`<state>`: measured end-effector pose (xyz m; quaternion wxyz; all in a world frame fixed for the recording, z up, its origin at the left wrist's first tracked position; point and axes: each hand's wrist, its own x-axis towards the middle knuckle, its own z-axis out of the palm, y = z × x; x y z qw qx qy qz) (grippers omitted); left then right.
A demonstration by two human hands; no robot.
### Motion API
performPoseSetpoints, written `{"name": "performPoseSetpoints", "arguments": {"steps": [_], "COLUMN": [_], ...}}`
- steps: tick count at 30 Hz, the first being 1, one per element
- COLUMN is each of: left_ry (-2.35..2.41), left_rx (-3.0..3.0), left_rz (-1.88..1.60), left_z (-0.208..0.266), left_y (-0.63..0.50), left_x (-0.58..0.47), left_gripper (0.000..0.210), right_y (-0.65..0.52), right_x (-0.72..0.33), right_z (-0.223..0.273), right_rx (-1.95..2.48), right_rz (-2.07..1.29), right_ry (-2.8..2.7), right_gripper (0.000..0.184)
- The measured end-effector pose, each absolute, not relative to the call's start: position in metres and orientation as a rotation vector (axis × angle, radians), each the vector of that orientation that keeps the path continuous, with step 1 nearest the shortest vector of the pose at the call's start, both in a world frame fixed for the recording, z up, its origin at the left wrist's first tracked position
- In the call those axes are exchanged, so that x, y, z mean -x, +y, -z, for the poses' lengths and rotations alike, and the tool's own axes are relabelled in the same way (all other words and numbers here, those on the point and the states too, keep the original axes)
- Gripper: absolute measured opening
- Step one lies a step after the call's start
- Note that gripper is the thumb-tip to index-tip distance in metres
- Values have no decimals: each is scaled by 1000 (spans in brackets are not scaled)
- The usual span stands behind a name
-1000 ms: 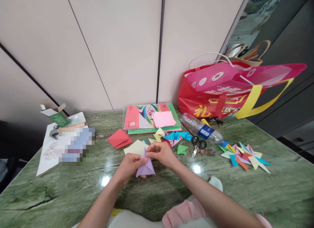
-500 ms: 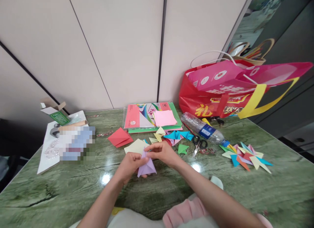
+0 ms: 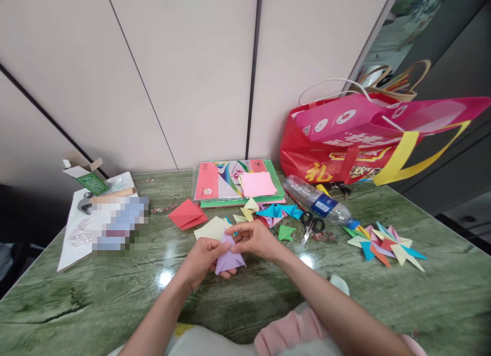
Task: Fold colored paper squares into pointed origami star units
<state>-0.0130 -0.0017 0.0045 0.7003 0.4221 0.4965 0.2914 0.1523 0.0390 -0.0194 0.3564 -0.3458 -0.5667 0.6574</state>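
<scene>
A purple sheet of origami paper (image 3: 230, 263), partly folded, is held between both hands above the table. My left hand (image 3: 205, 259) pinches its left side, thumb on top and fingers beneath. On the upper right part, my right hand (image 3: 255, 238) grips the paper with thumb and fingertips. Just behind the hands lies a cream paper sheet (image 3: 210, 227), partly hidden. A folded red paper (image 3: 187, 214) rests to the left of it. To the right are a green folded piece (image 3: 286, 232), blue folded pieces (image 3: 273, 211) and black-handled scissors (image 3: 309, 226).
Paper packs (image 3: 218, 179) with pink squares (image 3: 259, 184) on top lie against the wall. A plastic bottle (image 3: 318, 200) lies before a red gift bag (image 3: 337, 151). Colourful folded stars (image 3: 387, 243) sit at right. A white board (image 3: 74, 243) with a small green box (image 3: 92, 182) is at left.
The purple paper has turned slightly and its lower edge has shifted a little right. My right thumb has moved down on it. Both hands keep their hold.
</scene>
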Motion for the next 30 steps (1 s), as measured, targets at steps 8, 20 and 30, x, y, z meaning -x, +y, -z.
{"name": "performPoseSetpoints", "arguments": {"steps": [8, 20, 30], "left_ry": [1114, 1152, 1190], "left_rx": [-939, -976, -1120], "left_rz": [-660, -664, -712], "left_z": [-7, -6, -4], "left_y": [-2, -2, -2], "left_x": [12, 9, 8], "left_gripper": [39, 39, 37], "right_y": [38, 36, 38], "right_x": [-151, -149, -151], "right_z": [20, 16, 14], "right_rx": [927, 963, 926], "right_rz": [-1691, -1681, -1696], "right_ry": [-1441, -1425, -1394], "right_gripper": [47, 43, 31]}}
